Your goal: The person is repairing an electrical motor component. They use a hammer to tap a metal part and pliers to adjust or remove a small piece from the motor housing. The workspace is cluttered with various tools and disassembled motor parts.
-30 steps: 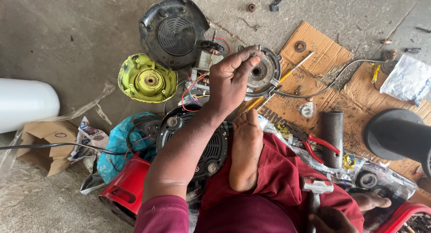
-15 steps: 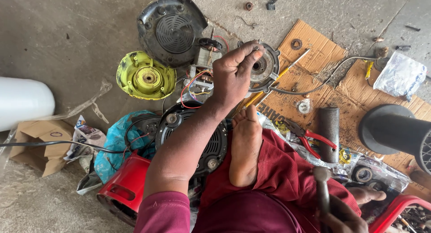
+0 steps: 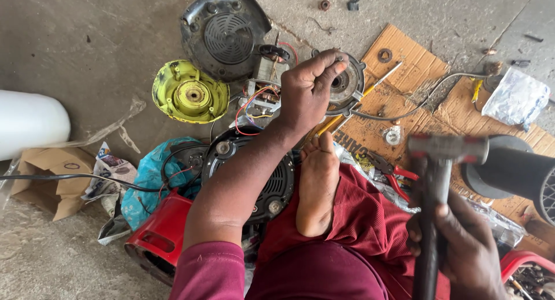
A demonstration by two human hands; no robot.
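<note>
My left hand (image 3: 309, 92) reaches forward and grips the rim of a round grey metal motor part (image 3: 350, 83) that lies on the edge of a cardboard sheet (image 3: 416, 63). A screwdriver with a yellow handle (image 3: 347, 112) lies under that part. My right hand (image 3: 462, 248) is at the lower right, closed around the dark handle of a hammer (image 3: 439, 161) whose head is raised level across the view. My bare foot (image 3: 317, 184) rests between the two hands on red trousers.
A dark round fan cover (image 3: 222, 31) and a yellow-green round housing (image 3: 189, 92) lie on the concrete. A black grille (image 3: 254, 178), a red casing (image 3: 165, 233), red-handled pliers (image 3: 390, 173), a white cylinder (image 3: 29, 121), a small cardboard box (image 3: 49, 173) and a black round housing (image 3: 514, 170) surround me.
My right hand has lifted the hammer from low in the corner up into view. My left hand has stayed on the metal motor part.
</note>
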